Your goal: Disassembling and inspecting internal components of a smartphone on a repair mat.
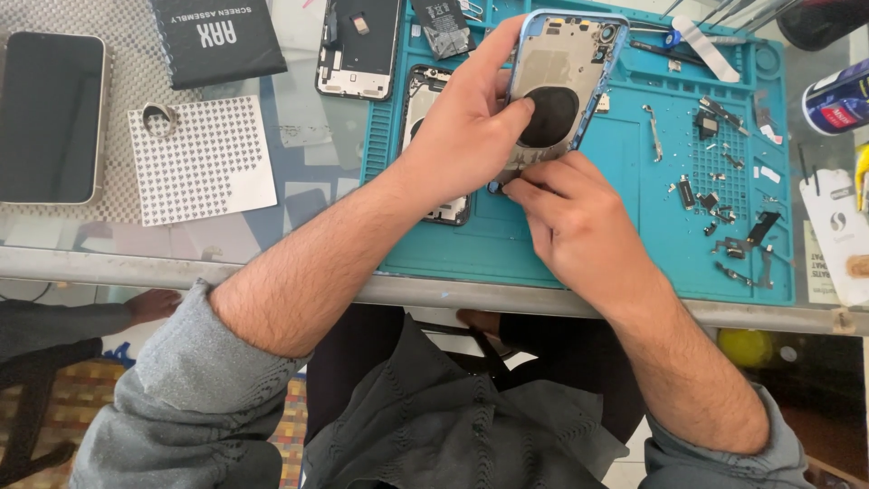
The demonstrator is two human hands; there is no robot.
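Note:
My left hand (466,127) grips a blue-framed phone housing (566,68), tilted up over the teal work mat (625,190), its bare inside facing me with a round black coil pad in the middle. My right hand (579,222) pinches at the housing's lower edge with fingertips together; whether it holds a small part is hidden. Under my left hand lies another opened phone body (425,95), mostly covered.
Small screws, brackets and flex parts (724,172) are scattered on the mat's right side. A black phone (50,118), a patterned white sheet (199,158), a black box (217,36), a screen assembly (358,45) and a white card (842,231) lie on the glass table.

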